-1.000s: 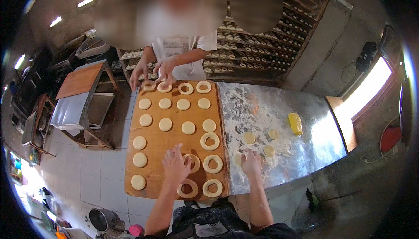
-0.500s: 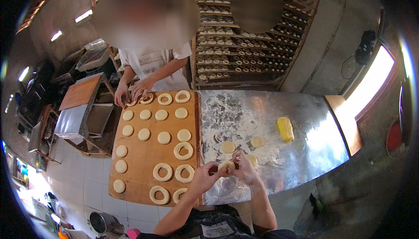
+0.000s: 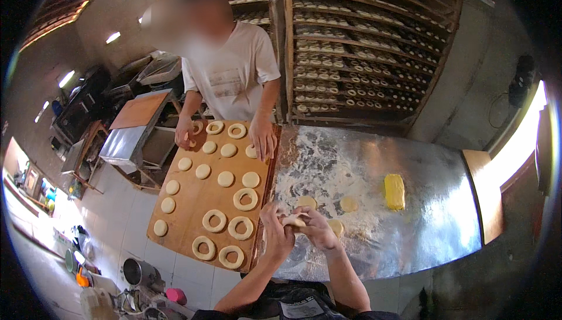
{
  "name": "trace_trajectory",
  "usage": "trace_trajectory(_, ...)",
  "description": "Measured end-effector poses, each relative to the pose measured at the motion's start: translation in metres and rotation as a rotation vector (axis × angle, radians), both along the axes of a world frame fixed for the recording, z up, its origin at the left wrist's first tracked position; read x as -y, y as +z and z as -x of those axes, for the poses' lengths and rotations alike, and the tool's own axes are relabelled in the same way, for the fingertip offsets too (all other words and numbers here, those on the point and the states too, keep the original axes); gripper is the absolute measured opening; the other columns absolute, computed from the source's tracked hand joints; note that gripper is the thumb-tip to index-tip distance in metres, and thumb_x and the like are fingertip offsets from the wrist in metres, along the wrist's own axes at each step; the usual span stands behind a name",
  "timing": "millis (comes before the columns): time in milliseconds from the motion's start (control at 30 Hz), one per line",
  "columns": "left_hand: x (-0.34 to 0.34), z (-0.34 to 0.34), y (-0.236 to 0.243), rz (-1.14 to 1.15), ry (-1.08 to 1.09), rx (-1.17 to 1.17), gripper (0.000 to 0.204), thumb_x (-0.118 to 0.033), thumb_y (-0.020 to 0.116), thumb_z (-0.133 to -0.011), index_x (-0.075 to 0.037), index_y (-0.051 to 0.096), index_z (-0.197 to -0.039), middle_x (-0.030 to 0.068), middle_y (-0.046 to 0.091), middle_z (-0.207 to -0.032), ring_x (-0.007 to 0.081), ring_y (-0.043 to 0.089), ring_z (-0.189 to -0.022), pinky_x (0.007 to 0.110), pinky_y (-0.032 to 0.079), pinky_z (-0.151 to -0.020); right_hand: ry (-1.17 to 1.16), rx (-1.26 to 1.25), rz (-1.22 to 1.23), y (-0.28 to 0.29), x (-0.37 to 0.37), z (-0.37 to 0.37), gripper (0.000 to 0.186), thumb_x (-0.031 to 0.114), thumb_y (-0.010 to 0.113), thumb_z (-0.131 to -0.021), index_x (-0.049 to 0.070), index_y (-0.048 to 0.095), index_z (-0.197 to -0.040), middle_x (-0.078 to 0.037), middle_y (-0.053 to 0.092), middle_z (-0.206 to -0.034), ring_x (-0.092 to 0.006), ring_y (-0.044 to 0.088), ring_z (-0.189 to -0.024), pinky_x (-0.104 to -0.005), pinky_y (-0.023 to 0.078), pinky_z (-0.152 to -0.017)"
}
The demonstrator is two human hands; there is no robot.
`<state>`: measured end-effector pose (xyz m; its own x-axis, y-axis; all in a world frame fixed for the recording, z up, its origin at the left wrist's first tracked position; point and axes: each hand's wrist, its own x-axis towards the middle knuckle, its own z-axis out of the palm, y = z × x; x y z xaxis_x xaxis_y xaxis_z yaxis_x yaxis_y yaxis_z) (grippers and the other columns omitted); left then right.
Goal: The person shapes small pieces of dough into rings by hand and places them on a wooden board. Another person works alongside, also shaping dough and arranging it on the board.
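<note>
Between my left hand (image 3: 277,230) and my right hand (image 3: 317,230) is a piece of pale dough (image 3: 294,220), gripped by the fingers of both. It looks curved, and my fingers hide part of its shape. Both hands are above the near left part of the floured metal table (image 3: 374,244). Flat dough discs lie just beyond and beside them: one disc (image 3: 306,202) past my fingers, another disc (image 3: 349,204) to the right, and a third disc (image 3: 335,227) partly behind my right hand.
A wooden board (image 3: 193,214) to the left carries several dough discs and dough rings (image 3: 240,228). Across it a co-worker's hands (image 3: 263,138) are at the far corners. A yellow block (image 3: 394,192) sits on the metal table. Behind stands a rack (image 3: 369,57) of filled trays.
The whole view has shifted. The co-worker's hands, close together at the board's far left before, are now apart, one at the far right discs. My hands still hold the dough, turned somewhat differently.
</note>
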<state>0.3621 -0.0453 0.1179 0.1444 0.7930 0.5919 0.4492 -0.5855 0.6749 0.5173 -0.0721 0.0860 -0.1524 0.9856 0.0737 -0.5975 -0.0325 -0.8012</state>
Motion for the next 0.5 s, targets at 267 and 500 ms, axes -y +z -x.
trace_trajectory(267, 0.017, -0.007, -0.004, 0.438, -0.341, 0.577, 0.033, -0.004, 0.047, -0.097, -0.006, 0.042, -0.130, 0.0109, 0.063, -0.085, 0.0188, 0.062, -0.071, 0.030, 0.050, -0.060, -0.216, 0.333, 0.054, 0.017, 0.005, 0.013, 0.055, 0.036, 0.046, -0.103, 0.005, 0.037, -0.148, -0.008, 0.065, -0.093, -0.0178, 0.059, -0.081, -0.0307, 0.047, -0.078)
trace_trajectory(500, -0.002, 0.013, -0.014, 0.181, -0.128, 0.117, 0.028, -0.022, 0.053, -0.102, -0.005, 0.049, -0.124, 0.0211, 0.065, -0.077, 0.0395, 0.067, -0.065, 0.046, 0.050, -0.055, -0.046, 0.347, -0.097, 0.020, 0.000, 0.033, 0.090, 0.073, 0.038, -0.097, 0.005, 0.028, -0.154, -0.008, 0.066, -0.083, -0.0165, 0.063, -0.075, -0.0259, 0.049, -0.070)
